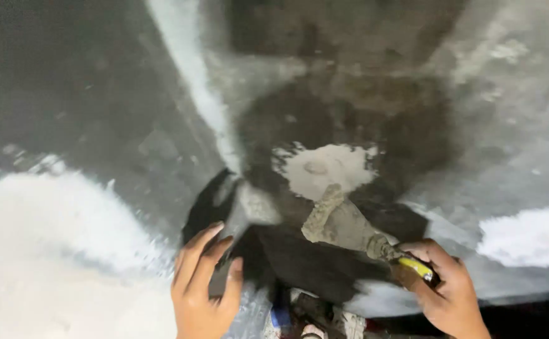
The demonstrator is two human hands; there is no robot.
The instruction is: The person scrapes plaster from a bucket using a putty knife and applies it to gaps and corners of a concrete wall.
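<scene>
Fingers first: the right hand, low at the right of the frame, has its fingers curled tight around the yellow-and-black handle of a putty knife, thumb on top, a firm fist grip. The blade runs up and left toward the middle of the frame, thickly caked in grey mortar. Just above its tip sits a pale patch of fresh filler on the dark, damp-looking wall surface.

Over at lower centre-left, the left hand lies flat, fingers straight and slightly spread, pressing on a black sheet that looks like soft plastic.

By the look of it, that knife handles light, but the load on the blade is wet and heavy for its size, likely to slump off if tipped. The blade should be stiff with a little spring. The handle is the only clean place to take hold; the metal is slick with paste. The black sheet seems limp and would crumple under any pull.
</scene>
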